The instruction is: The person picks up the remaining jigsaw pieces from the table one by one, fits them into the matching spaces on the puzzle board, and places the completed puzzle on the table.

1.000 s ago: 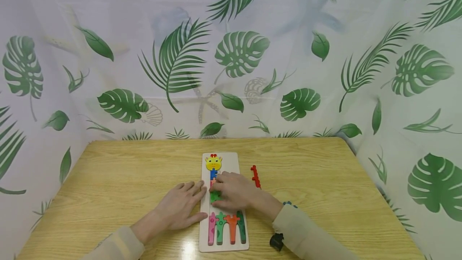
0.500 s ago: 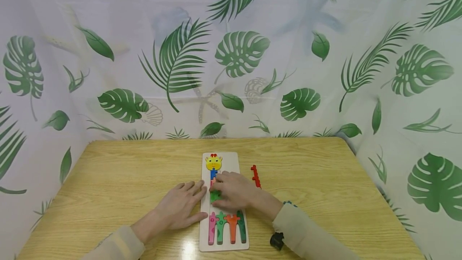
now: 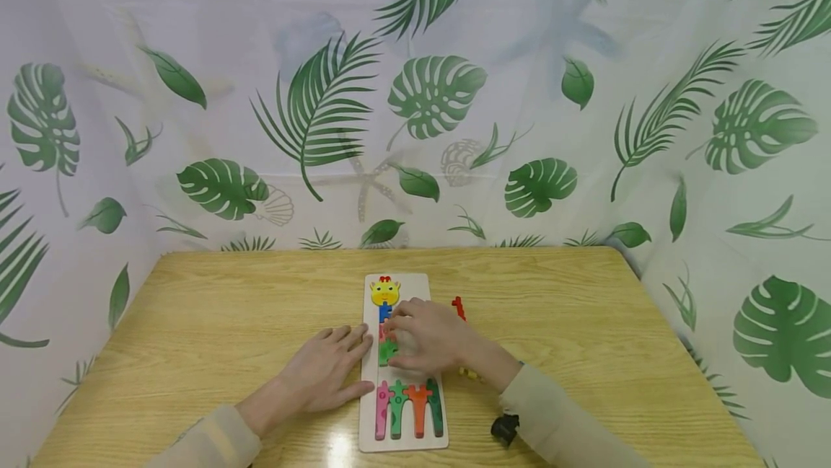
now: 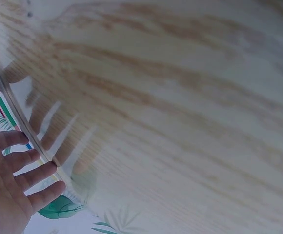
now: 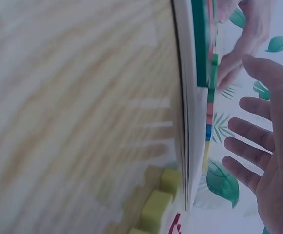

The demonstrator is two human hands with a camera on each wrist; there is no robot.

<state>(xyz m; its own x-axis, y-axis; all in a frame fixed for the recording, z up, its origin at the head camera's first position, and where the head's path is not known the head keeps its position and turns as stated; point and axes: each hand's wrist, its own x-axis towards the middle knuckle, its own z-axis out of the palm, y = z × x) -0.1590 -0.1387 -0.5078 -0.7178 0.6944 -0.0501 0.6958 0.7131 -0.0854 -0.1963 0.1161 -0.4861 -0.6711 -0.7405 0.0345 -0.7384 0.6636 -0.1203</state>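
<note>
A pale puzzle board [image 3: 415, 286] lies lengthwise on the table. Set in it are a yellow giraffe head [image 3: 385, 291], a blue piece [image 3: 385, 311], a pinkish piece partly behind fingers, and a green piece [image 3: 387, 354]. Pink [image 3: 381, 414], green [image 3: 396, 417], orange [image 3: 418, 414] and dark green [image 3: 436, 414] leg pieces fill the near end. My left hand [image 3: 327, 371] rests flat, fingers spread, with fingertips on the board's left edge. My right hand [image 3: 435, 338] hovers over the middle of the board; in the right wrist view its fingers are spread and hold nothing.
Right of the board lie a red puzzle piece [image 3: 459, 307], partly behind the right hand, and a yellow piece [image 3: 470, 375] below the wrist. A leaf-printed cloth [image 3: 415, 165] hangs behind the wooden table [image 3: 260, 280]. A black device [image 3: 505, 428] sits by the right sleeve.
My right hand has lifted off the green piece and shifted slightly to the right and away, uncovering more of the green and pinkish pieces. The left hand has stayed in place.
</note>
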